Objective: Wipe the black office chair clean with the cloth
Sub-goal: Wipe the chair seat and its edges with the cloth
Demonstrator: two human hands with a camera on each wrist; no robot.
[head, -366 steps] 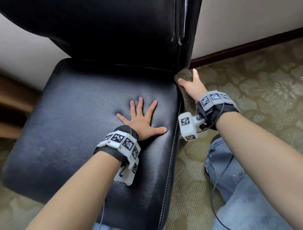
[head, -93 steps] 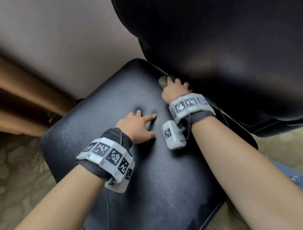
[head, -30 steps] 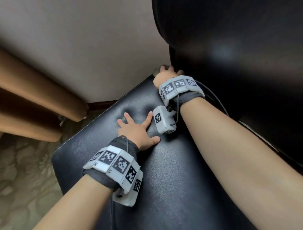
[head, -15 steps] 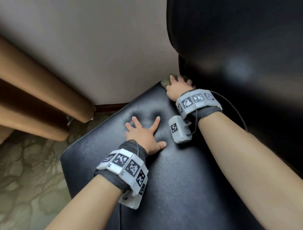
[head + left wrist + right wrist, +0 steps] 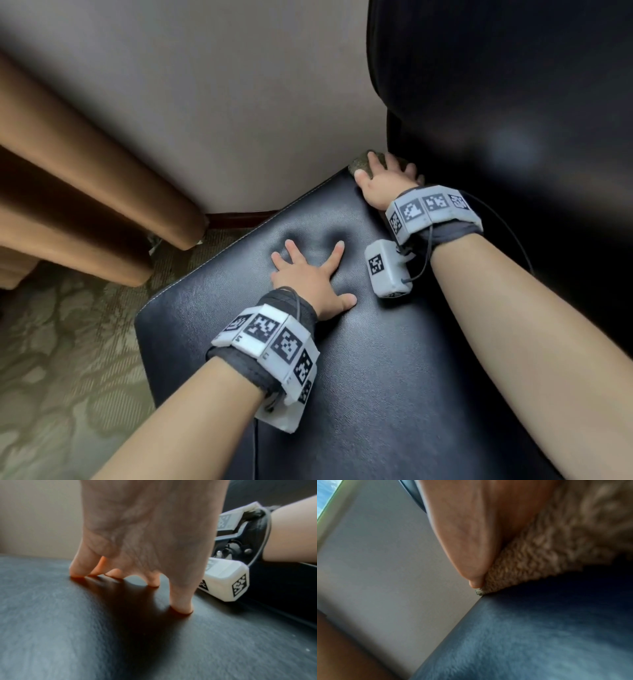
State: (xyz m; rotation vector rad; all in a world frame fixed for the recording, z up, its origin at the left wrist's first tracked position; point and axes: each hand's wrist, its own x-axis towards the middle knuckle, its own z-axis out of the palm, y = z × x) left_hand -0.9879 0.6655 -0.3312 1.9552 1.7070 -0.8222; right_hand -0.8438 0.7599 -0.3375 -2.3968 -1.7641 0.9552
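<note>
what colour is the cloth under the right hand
The cloth is a tan, brownish knit with a looped texture, clearest in the right wrist view.

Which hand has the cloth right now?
The right hand, at the seat's back corner, presses the cloth down. The left hand is bare, fingers spread flat mid-seat.

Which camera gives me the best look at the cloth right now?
The right wrist view: the cloth fills the frame's upper right, its nubby weave clear, pressed by the right hand at the seat edge. The head view shows only a small patch beyond the fingers. The left wrist view doesn't show it.
</note>
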